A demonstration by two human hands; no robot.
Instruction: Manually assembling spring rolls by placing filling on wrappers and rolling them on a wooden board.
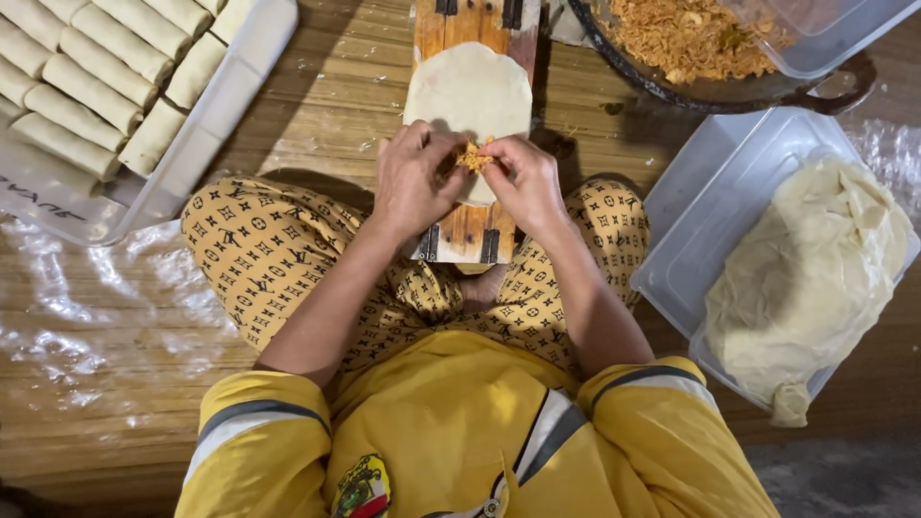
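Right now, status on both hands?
Left hand and right hand pinch shredded filling over the round wrapper on the wooden board. Nothing obstructing.

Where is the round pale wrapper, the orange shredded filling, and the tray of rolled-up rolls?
Round pale dough wrapper (470, 86): head view, on its bare upper middle.
Orange shredded filling (472, 156): head view, on the small clump between both hands.
Clear plastic tray of pale finished rolls (206, 129): head view, on its bare right rim.

A home-style food-making spot on a bamboo-slat floor (317, 105): tray of finished pale rolls (96, 72), tub of thin wrappers (806, 278), pan of shredded filling (691, 38), small wooden board (470, 38) for rolling.
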